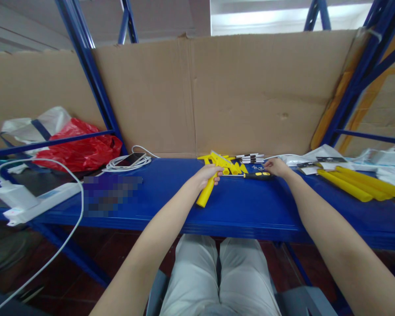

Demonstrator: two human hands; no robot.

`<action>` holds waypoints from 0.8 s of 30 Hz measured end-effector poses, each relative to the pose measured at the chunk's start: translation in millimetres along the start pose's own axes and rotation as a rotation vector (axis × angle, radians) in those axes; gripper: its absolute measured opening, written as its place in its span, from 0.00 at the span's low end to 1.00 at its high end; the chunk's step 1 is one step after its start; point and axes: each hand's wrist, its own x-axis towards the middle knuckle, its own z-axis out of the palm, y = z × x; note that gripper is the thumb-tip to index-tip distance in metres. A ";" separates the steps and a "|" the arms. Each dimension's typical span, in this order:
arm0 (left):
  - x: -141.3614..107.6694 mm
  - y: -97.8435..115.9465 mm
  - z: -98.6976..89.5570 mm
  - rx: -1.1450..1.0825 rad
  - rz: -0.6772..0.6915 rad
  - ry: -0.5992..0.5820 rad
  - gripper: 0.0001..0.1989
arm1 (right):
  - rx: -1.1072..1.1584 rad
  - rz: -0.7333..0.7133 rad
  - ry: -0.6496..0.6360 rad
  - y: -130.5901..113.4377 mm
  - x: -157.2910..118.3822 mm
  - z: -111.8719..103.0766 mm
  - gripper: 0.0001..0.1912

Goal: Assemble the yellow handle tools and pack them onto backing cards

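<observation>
My left hand (208,176) is closed around the yellow handle of a scraper-like tool (206,193); its wider yellow head points away from me. Just beyond it lie several small yellow plastic parts (233,168). My right hand (276,167) hovers low over the table with fingertips pinched together; whatever is between them is too small to make out. Tiny metal pieces (257,167), perhaps screws, lie left of those fingertips. A screwdriver (257,175) with a black and yellow handle rests between my hands, its shaft pointing left.
Yellow tubes (362,184) and labelled packets (329,162) lie at right on the blue table (250,210). Black-and-white pieces (250,158) sit near the cardboard wall (243,96). At left are a coiled white cable (128,164), a power strip (52,199) and a red bag (82,145).
</observation>
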 end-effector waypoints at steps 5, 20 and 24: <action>1.4 -0.7 -0.5 -0.014 -0.013 -0.020 0.10 | 0.229 -0.069 0.095 -28.8 -5.1 -8.9 0.03; 3.0 -2.8 -0.3 -0.094 -0.011 -0.124 0.10 | 0.757 -0.380 -0.111 -121.3 -44.6 24.3 0.19; 4.0 -3.2 0.2 -0.091 -0.014 -0.144 0.10 | 0.767 -0.372 -0.095 -122.4 -44.7 25.8 0.17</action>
